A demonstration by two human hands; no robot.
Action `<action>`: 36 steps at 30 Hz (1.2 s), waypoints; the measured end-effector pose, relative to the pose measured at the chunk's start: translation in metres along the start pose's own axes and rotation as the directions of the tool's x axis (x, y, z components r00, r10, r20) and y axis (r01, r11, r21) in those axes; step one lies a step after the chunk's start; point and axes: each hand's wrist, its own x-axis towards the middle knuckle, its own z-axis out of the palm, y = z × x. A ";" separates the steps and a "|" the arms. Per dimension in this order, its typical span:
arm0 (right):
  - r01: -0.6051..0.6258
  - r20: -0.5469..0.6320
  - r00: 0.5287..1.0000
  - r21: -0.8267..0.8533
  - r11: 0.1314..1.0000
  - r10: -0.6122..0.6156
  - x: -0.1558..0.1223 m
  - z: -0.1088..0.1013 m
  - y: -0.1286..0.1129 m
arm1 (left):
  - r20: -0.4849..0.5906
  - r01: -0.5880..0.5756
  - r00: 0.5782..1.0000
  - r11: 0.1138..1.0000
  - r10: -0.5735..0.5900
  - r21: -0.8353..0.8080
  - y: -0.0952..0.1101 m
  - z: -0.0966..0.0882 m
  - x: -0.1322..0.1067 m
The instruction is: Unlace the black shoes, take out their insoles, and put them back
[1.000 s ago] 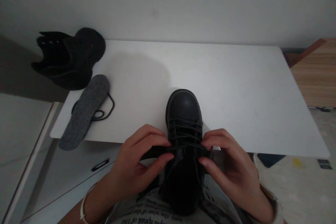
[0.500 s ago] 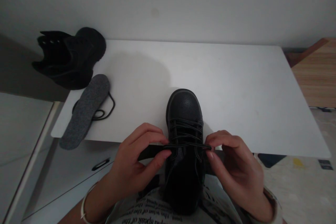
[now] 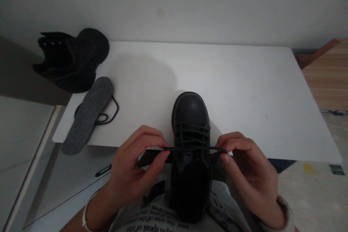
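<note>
The left hand (image 3: 137, 168) reaches in from the lower left of the frame, thumb and index finger pinching the lace (image 3: 194, 148). From the lower right, the right hand (image 3: 248, 168) mirrors it, also pinching the lace, its other fingers curled. The lace runs nearly level between them, across the shoe (image 3: 191, 110), which sits at lower centre, toe toward the top.
</note>
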 end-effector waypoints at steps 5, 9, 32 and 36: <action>0.018 0.115 0.993 -0.071 0.997 -0.010 0.001 -0.001 0.002 | 0.095 0.007 0.995 0.999 -0.011 0.038 0.000 0.003 0.002; 0.047 0.133 0.991 -0.125 0.991 -0.030 0.001 -0.001 0.001 | 0.103 0.004 0.995 1.000 -0.007 0.028 0.001 0.004 0.003; 0.087 0.008 0.996 -0.087 0.992 -0.086 0.003 -0.006 0.000 | -0.040 -0.027 0.999 0.998 0.025 -0.051 -0.001 -0.002 -0.002; 0.110 -0.033 0.993 -0.057 0.992 -0.112 0.001 -0.010 -0.003 | -0.072 -0.064 0.996 0.997 0.060 -0.053 0.002 -0.006 -0.004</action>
